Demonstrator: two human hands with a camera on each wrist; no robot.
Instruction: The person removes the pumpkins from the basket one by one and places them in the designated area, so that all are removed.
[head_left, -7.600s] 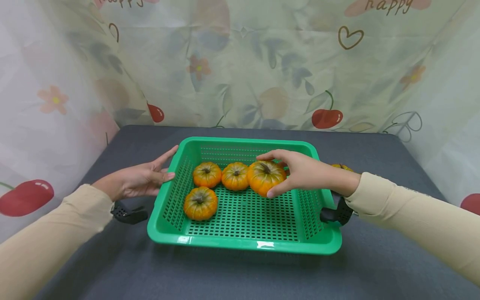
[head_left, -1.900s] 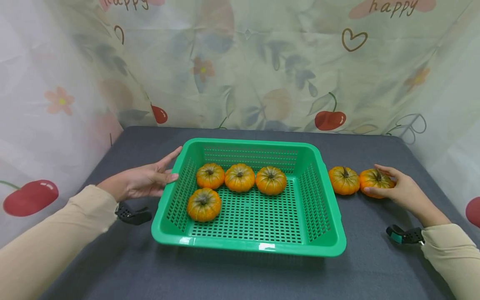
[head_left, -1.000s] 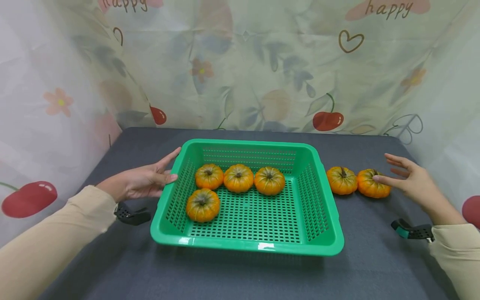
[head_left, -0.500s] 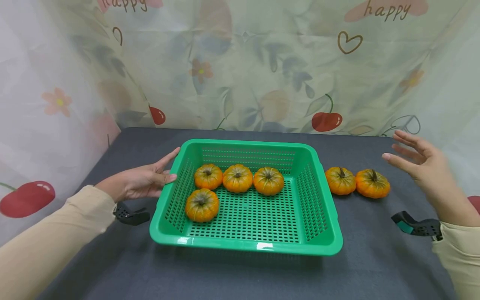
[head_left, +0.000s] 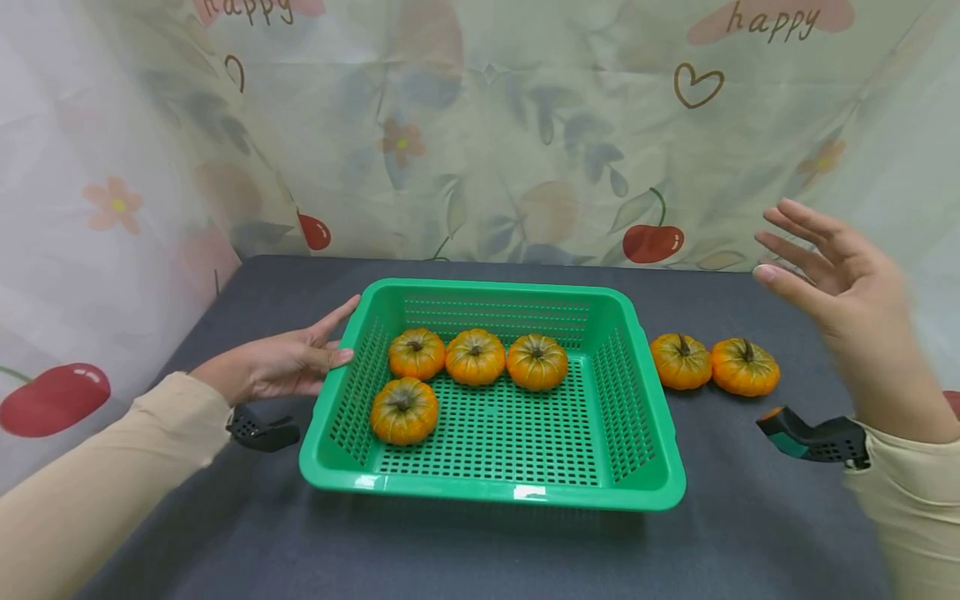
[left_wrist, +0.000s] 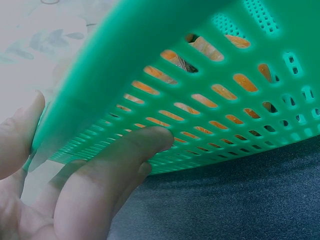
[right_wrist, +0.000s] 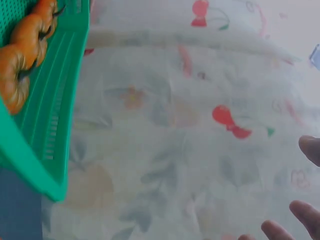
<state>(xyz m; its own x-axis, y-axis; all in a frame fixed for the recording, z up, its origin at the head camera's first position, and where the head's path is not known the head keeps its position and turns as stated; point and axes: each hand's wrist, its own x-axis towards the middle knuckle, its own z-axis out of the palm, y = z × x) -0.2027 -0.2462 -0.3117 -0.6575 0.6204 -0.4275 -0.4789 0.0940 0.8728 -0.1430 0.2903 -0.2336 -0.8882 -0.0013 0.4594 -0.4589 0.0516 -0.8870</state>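
A green plastic basket (head_left: 487,496) sits mid-table, its left rim held by my left hand (head_left: 281,362). In the left wrist view the thumb (left_wrist: 22,135) is at the rim and the fingers (left_wrist: 115,165) lie against the slotted wall. Inside are small orange pumpkins: a back row of three, the middle pumpkin (head_left: 476,357) among them, and a front-left pumpkin (head_left: 404,411). My right hand (head_left: 847,283) hangs raised over the table's right side, fingers loosely bent, holding nothing. Below and left of it, outside the basket, rest a pumpkin (head_left: 681,362) and a farther-right pumpkin (head_left: 746,367), side by side.
Dark grey cloth covers the table (head_left: 480,550). A patterned fabric backdrop (head_left: 480,150) stands behind it and at both sides. Black straps with small devices are on both wrists, such as the right wrist device (head_left: 817,437).
My right hand set a pumpkin into the basket's back row, later touched the rightmost pumpkin outside, then let go and rose. That pumpkin stays on the table. My left hand kept its place.
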